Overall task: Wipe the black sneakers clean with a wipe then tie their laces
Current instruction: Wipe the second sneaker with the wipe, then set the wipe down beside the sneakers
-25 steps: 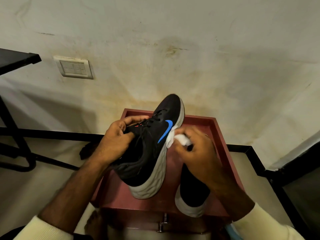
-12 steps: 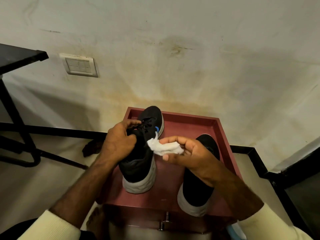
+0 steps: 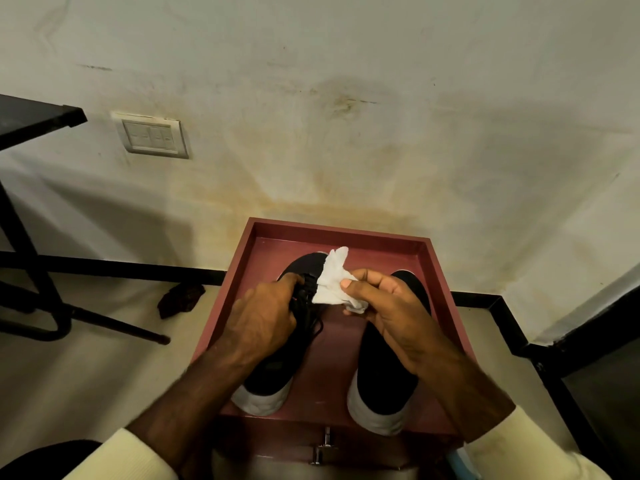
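The left sneaker [image 3: 272, 372] and right sneaker [image 3: 381, 375] stand side by side in the red tray [image 3: 339, 225]. The left hand [image 3: 263, 317] curls its fingers round the left sneaker's laces [image 3: 306, 293]. The right hand [image 3: 391, 306] pinches the wipe [image 3: 332, 282] between thumb and fingers, over that sneaker's toe

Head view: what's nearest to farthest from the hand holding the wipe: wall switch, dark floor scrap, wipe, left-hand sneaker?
1. wipe, pinched in the right hand
2. left sneaker, just left
3. dark scrap, floor left
4. wall switch, upper left
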`<action>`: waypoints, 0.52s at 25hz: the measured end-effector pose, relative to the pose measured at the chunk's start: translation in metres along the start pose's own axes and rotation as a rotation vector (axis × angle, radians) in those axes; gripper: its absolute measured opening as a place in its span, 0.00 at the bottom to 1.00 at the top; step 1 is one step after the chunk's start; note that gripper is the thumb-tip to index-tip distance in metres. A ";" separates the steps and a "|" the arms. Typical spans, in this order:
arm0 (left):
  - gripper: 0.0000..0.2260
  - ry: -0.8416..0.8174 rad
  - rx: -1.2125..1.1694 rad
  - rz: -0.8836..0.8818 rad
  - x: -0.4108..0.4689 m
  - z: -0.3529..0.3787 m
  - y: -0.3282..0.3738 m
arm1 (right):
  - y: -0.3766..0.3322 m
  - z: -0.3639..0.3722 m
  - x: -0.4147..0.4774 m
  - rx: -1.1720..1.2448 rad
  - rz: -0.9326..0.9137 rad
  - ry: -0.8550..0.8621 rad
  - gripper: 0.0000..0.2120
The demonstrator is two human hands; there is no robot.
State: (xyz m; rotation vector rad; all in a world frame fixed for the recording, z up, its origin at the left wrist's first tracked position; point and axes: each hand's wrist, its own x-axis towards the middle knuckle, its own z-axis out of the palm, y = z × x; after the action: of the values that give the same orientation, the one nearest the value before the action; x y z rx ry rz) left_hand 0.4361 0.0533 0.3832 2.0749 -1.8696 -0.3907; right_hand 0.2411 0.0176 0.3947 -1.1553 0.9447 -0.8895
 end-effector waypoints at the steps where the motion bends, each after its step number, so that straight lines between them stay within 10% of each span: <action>1: 0.23 -0.002 0.032 -0.021 -0.001 0.002 0.002 | 0.001 -0.002 0.001 -0.010 0.000 0.017 0.07; 9: 0.26 -0.167 0.076 -0.039 -0.001 0.003 0.002 | 0.003 -0.007 0.002 -0.075 0.021 0.087 0.11; 13: 0.26 -0.290 -0.498 -0.016 0.002 -0.023 -0.003 | 0.003 -0.007 0.000 -0.107 -0.030 0.122 0.09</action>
State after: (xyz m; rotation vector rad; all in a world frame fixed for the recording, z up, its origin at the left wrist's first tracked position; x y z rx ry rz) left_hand 0.4487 0.0525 0.4025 1.7611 -1.6744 -1.0880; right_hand 0.2350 0.0161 0.3906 -1.2196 1.0879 -0.9512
